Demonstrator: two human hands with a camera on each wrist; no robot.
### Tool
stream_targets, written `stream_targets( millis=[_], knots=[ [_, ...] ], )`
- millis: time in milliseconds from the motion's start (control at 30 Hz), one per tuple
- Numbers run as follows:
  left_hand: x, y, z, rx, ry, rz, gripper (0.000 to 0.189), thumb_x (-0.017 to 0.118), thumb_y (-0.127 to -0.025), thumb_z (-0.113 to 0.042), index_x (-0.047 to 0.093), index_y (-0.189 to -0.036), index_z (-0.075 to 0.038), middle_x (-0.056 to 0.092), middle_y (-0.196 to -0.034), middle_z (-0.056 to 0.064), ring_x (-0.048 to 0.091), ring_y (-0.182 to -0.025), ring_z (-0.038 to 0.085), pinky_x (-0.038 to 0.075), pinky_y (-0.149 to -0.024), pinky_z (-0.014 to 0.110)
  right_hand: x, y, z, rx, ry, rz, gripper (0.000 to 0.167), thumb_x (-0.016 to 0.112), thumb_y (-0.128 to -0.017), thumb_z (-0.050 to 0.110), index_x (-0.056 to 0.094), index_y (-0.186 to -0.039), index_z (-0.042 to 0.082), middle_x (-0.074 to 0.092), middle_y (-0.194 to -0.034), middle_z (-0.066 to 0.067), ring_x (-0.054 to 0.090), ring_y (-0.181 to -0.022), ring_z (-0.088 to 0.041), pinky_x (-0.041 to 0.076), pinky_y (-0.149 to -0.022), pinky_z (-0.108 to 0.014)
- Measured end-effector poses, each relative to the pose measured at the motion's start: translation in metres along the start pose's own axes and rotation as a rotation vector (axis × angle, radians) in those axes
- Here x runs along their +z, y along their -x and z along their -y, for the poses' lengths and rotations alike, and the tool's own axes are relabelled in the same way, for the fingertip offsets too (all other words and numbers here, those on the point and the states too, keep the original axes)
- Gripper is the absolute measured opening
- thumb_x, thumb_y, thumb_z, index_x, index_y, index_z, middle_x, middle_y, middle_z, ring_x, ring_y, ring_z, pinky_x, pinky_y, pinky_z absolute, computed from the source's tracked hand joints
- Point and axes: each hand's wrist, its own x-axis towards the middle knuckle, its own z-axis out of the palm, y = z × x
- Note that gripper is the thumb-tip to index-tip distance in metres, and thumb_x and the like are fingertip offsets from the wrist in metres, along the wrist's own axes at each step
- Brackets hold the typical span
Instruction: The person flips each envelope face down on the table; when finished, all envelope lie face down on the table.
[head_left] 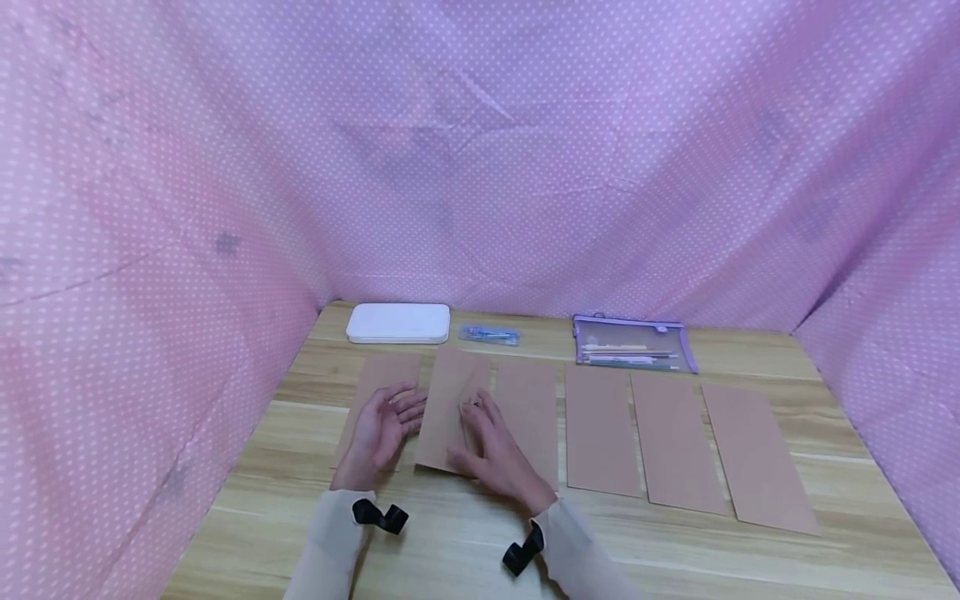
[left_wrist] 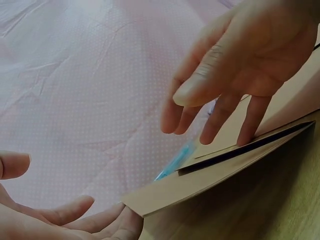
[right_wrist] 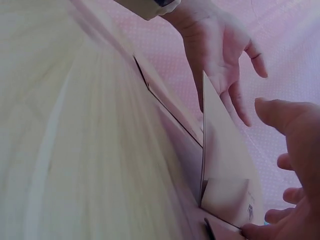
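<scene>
My left hand (head_left: 386, 425) lies palm inward, fingers relaxed, against the left edge of a brown kraft-paper piece (head_left: 438, 417). That piece is tilted up from the table in the right wrist view, with a small folded flap (right_wrist: 225, 200) carrying a dark printed mark. My right hand (head_left: 495, 454) is over its right part, fingers loosely bent, fingertips at the paper near the flap. In the left wrist view the left fingertips (left_wrist: 125, 222) touch the paper's end, and the right hand (left_wrist: 250, 65) hovers above a dark gap between paper layers.
Another brown piece (head_left: 382, 371) lies under and behind the left hand. More lie in a row rightward, such as this brown piece (head_left: 600, 429). Along the back are a white case (head_left: 397, 323), a small blue packet (head_left: 489, 335) and a purple mesh pencil pouch (head_left: 633, 340).
</scene>
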Motion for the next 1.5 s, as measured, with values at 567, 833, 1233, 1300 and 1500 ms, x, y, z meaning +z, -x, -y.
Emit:
stream_targets(
  millis=[567, 833, 1233, 1300, 1500],
  knots=[
    [0.009, 0.011, -0.006, 0.091, -0.041, 0.197, 0.042, 0.021, -0.108, -0.024, 0.06, -0.121, -0.017, 0.071, -0.118, 0.003, 0.065, -0.109, 0.018, 0.051, -0.093, 0.031, 0.004, -0.003, 0.003, 0.011, -0.044, 0.044, 0.093, 0.064, -0.089, 0.06, 0.021, -0.16, 0.018, 0.0, -0.171, -0.012, 0.009, -0.157, -0.033, 0.026, -0.122, -0.059],
    [0.018, 0.017, -0.007, 0.114, -0.048, 0.25, 0.036, 0.024, -0.108, -0.023, 0.053, -0.127, -0.013, 0.071, -0.119, 0.001, 0.065, -0.111, 0.018, 0.053, -0.095, 0.032, 0.004, -0.003, 0.007, -0.015, -0.057, 0.063, 0.091, 0.06, -0.094, 0.054, 0.011, -0.162, 0.018, -0.003, -0.171, -0.014, 0.009, -0.157, -0.035, 0.024, -0.122, -0.061],
    [0.024, 0.014, 0.003, 0.177, -0.075, 0.451, 0.048, 0.017, -0.107, -0.018, 0.061, -0.125, -0.02, 0.069, -0.127, -0.003, 0.063, -0.119, 0.015, 0.052, -0.1, 0.035, 0.001, -0.002, 0.01, -0.1, -0.113, 0.062, 0.091, 0.049, -0.099, 0.057, -0.001, -0.162, 0.016, -0.003, -0.17, -0.016, 0.008, -0.157, -0.035, 0.025, -0.122, -0.06],
    [0.025, 0.013, 0.005, 0.174, -0.087, 0.461, 0.048, 0.017, -0.107, -0.018, 0.061, -0.126, -0.019, 0.069, -0.128, -0.003, 0.062, -0.12, 0.015, 0.052, -0.1, 0.035, 0.001, -0.002, 0.01, -0.1, -0.117, 0.06, 0.09, 0.046, -0.099, 0.059, -0.001, -0.162, 0.016, -0.003, -0.17, -0.016, 0.011, -0.156, -0.035, 0.028, -0.12, -0.061],
    [0.027, 0.011, 0.011, 0.147, -0.121, 0.453, 0.046, 0.019, -0.107, -0.019, 0.06, -0.127, -0.018, 0.068, -0.129, -0.004, 0.062, -0.121, 0.015, 0.051, -0.102, 0.036, 0.001, -0.001, 0.01, -0.094, -0.118, 0.058, 0.093, 0.042, -0.098, 0.064, -0.001, -0.162, 0.012, -0.002, -0.17, -0.016, 0.011, -0.156, -0.035, 0.027, -0.12, -0.061]
  ],
)
